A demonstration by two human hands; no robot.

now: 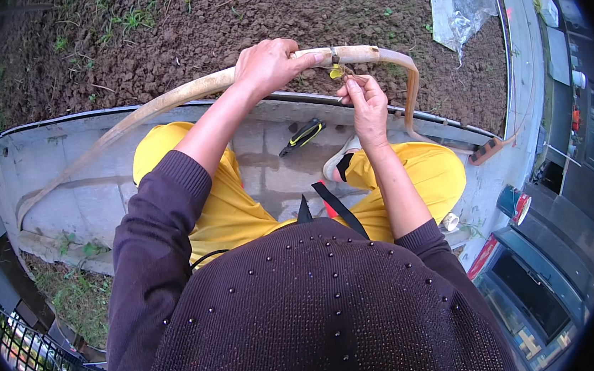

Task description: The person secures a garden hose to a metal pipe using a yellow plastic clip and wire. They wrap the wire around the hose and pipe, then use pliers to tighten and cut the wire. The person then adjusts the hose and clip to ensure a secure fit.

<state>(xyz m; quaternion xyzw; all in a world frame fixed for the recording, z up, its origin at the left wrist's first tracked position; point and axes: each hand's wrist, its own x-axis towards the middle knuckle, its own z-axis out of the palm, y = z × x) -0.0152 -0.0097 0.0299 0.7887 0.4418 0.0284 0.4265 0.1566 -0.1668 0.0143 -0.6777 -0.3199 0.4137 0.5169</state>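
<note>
At picture centre, over yellow-trousered lap: cutter [303,135] lies unused on concrete ledge [84,199]. At 12 o'clock, left hand [268,67] clenched around pale hose [181,95]; right hand [367,100] pinching small yellow fitting [336,72] at hose. Fitting seemingly not yet seated. Soil bed [224,21] beyond.

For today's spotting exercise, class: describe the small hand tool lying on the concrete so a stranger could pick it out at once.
Start at the grey concrete ledge bordering the bare soil bed. Between the person's yellow-clad knees, below the right hand, lies the tool. It is the only black-and-yellow thing on the slab, short and angled, unlike the long tan hose gripped by the left hand.
</note>
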